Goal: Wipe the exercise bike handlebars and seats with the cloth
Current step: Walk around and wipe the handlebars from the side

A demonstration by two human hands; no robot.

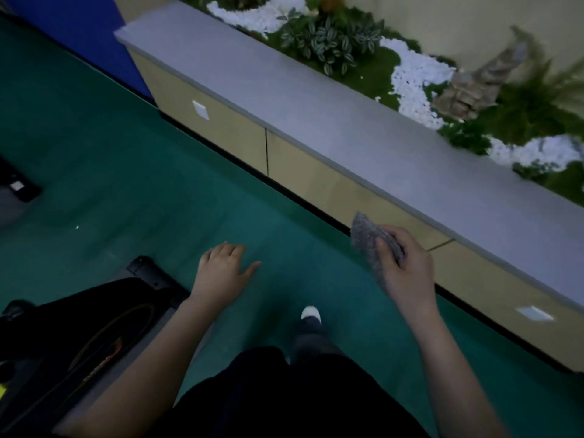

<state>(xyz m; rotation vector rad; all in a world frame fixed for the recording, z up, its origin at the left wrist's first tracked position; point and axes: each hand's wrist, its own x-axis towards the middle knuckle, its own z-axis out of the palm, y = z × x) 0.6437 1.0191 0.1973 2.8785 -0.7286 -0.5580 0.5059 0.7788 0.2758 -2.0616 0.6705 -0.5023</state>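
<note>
My right hand [407, 263] grips a folded grey cloth [366, 238], held in the air above the green floor near the low cabinet. My left hand [222, 268] hangs free over the floor with fingers relaxed, holding nothing. A black exercise bike [72, 336] shows only in part at the lower left: its dark housing and base foot. No handlebar or seat is in view.
A long low cabinet with a grey top [331, 121] runs diagonally on the right, with a planter of plants and white pebbles [410, 77] behind it. Another machine's base [15, 184] sits at the left edge. My foot [311, 317] stands on the green floor [142, 191].
</note>
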